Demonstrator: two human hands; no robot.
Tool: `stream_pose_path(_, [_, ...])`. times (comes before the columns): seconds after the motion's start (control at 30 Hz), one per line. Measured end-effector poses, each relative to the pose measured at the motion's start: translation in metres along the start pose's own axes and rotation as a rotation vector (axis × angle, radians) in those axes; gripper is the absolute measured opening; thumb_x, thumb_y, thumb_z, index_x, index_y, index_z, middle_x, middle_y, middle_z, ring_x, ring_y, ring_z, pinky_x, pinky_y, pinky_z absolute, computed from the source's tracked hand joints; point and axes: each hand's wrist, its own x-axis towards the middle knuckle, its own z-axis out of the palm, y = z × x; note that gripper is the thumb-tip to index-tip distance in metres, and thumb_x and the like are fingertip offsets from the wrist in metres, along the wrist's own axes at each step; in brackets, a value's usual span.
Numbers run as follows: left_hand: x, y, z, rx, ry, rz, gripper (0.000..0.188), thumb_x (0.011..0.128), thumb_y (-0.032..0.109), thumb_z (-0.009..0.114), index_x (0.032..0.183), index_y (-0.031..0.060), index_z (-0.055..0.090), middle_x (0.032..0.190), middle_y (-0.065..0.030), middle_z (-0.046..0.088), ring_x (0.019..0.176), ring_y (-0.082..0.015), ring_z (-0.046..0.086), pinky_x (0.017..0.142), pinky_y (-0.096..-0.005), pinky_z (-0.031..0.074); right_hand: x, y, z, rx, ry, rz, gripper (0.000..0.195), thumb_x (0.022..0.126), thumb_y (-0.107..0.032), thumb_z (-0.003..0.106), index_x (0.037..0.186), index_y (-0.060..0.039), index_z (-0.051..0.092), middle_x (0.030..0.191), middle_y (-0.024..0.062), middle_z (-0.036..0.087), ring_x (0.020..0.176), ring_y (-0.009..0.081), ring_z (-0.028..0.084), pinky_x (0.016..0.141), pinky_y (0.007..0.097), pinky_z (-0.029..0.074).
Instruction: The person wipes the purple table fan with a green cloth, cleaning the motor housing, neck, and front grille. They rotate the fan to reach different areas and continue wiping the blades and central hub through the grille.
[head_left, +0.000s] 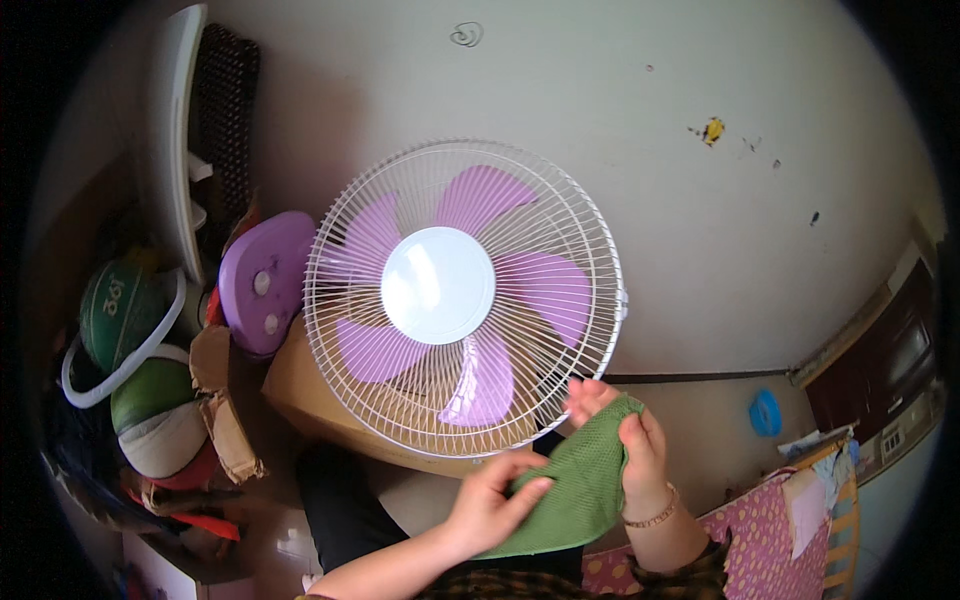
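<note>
A green textured cloth (577, 487) is stretched between my hands below the lower right of the fan. My left hand (502, 499) grips its left part between thumb and fingers. At its upper right corner my right hand (626, 427) pinches the cloth, thumb in front, with fingertips near the fan guard. The electric fan has a round white wire guard (611, 300), purple blades (551, 289) and a glossy white hub cap (439, 285). Its purple base or control panel (266, 285) with two white knobs shows at the left.
A cardboard box (322, 382) lies behind and under the fan. Balls (157, 420) and a torn carton (217, 405) crowd the left. A pale wall rises behind. At the right are a blue basin (765, 412) on the floor and a bed with pink patterned bedding (750, 540).
</note>
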Motion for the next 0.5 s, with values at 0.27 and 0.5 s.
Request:
stream_pose_path(0.27, [0.009,0.002,-0.03,0.774,0.067,0.494,0.035,0.089,0.032,0.081,0.12,0.0158,0.075,0.141,-0.0086,0.06,0.137,-0.0325,0.052,0.11,-0.0501,0.038,0.013,-0.014,0.029,-1.127,-0.094,-0.287,0.043,0.088,0.01,0.059,0.131,0.0068,0.057,0.147,0.022,0.045,0.127,0.0344,0.057,0.11,0.0422,0.047])
stream_pose_path(0.5, [0.018,-0.028,-0.066,1.139,0.134,0.331,0.093,0.078,0.049,0.086,0.159,0.0267,0.046,0.168,-0.0115,0.035,0.157,-0.0381,0.028,0.123,-0.0689,0.015,0.086,0.02,0.058,-1.857,-0.248,-0.672,0.034,0.083,-0.001,0.066,0.117,-0.0022,0.069,0.153,0.0103,0.05,0.128,0.0299,0.047,0.108,0.0461,0.034])
